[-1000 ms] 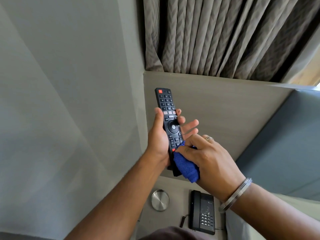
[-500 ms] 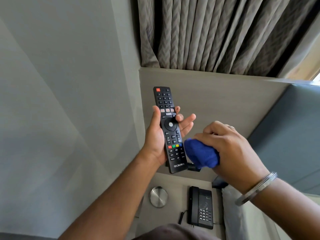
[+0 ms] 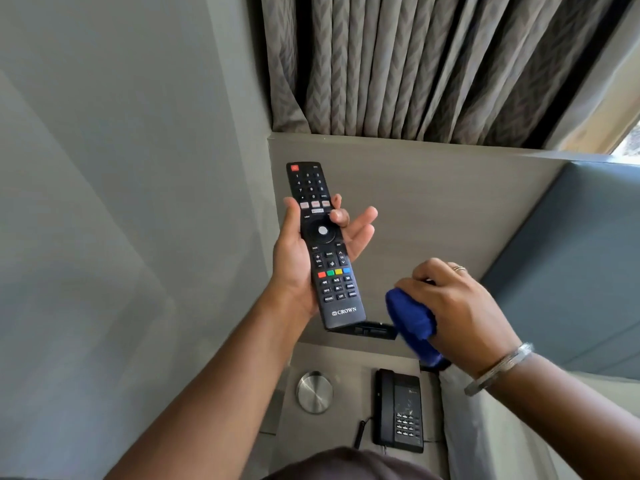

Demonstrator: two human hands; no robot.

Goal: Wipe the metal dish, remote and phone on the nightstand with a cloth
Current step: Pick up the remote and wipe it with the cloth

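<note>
The step in hand appears to be the wiping of the remote point(image 3: 322, 245), which is held up in the air well above the nightstand surface point(image 3: 349, 362), in front of the wall panel. The left hand point(image 3: 301, 258) grasps it along its lower half, thumb on the left edge, fingers point(image 3: 360, 230) partly spread behind and beside the right edge. The button face is turned toward the camera. Its long axis runs near upright with a slight lean: the numbered end points up and a little left, the branded end down and a little right. The right hand point(image 3: 453, 306) is clenched around a bunched blue cloth point(image 3: 412, 320), which stands apart from the remote, just to the right of its lower end, not touching it. The metal dish point(image 3: 314, 392) and the phone point(image 3: 398, 410) lie on the surface below, side by side, dish to the left. In my judgement the next move calls for bringing the cloth onto the remote, or setting the remote down and taking up another item; which cannot be determined.
</note>
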